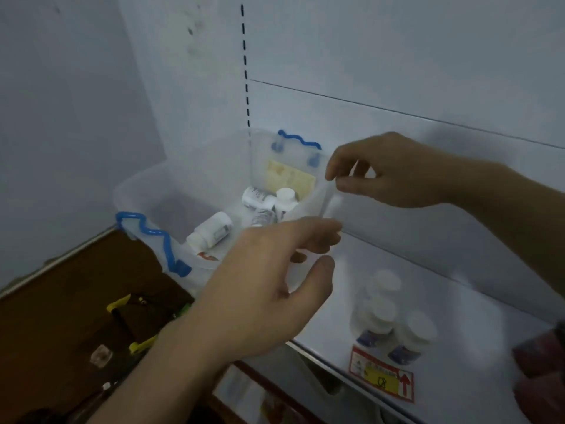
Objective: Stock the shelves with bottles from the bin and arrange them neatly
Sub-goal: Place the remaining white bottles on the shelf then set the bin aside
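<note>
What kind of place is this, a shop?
Probably a shop or pharmacy stockroom: white shelving with a price tag on its edge, small white-capped bottles lined up, and a clear bin holding more.

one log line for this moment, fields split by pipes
stage: restocking | right hand: pinching rim of clear plastic bin with blue handles | left hand: open beside bin | white bottles in bin | white-capped bottles on white shelf
</note>
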The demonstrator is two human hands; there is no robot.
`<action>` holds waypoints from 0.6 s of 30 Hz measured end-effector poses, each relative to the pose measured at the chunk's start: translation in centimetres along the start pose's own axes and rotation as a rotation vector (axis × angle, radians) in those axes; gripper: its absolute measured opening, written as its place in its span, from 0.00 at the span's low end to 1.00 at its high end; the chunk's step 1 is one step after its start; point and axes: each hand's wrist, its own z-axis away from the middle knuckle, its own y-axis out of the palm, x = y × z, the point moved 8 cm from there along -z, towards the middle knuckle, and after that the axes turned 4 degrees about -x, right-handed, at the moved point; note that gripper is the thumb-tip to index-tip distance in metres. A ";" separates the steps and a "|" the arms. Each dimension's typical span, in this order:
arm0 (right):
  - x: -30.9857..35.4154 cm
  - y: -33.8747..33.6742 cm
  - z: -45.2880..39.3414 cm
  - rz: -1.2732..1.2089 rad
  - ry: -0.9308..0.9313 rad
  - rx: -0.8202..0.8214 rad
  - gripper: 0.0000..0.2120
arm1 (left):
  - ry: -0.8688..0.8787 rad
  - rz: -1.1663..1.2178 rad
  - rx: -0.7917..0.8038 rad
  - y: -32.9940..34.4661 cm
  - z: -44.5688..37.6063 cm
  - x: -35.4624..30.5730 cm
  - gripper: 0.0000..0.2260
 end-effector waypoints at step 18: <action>13.9 19.3 -15.7 0.375 -0.400 0.641 0.28 | -0.272 -0.360 -0.087 -13.0 -2.5 14.9 0.06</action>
